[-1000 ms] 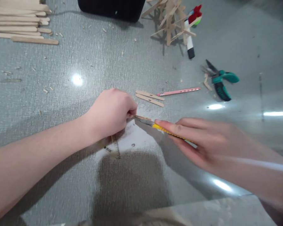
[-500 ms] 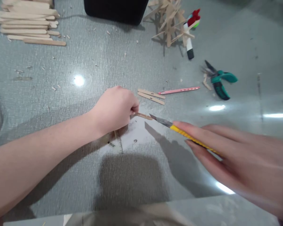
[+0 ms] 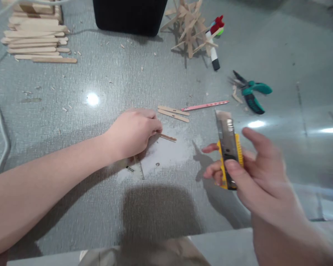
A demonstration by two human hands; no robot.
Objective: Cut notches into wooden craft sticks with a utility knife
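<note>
My left hand (image 3: 134,133) is closed around a wooden craft stick (image 3: 168,137), whose free end points right over the table. Raised above the table at the right, my right hand (image 3: 255,170) grips a yellow utility knife (image 3: 229,151). The knife's blade is out and points up, with my thumb on the slider side. Two craft sticks with small dark notches (image 3: 173,112) lie just beyond my left hand. A pink pencil (image 3: 205,105) touches or nearly touches them. Partly under my left hand is a clear ruler (image 3: 138,167).
A stack of craft sticks (image 3: 36,40) lies at the far left. A black box (image 3: 130,16) stands at the back, beside a craft-stick structure (image 3: 191,29) and a white marker (image 3: 213,53). Green-handled pliers (image 3: 252,90) lie open at the right. Wood scraps dot the table.
My right hand has pulled the knife back from the stick, lifting it and turning it blade up. My left hand still holds the stick in nearly the same place.
</note>
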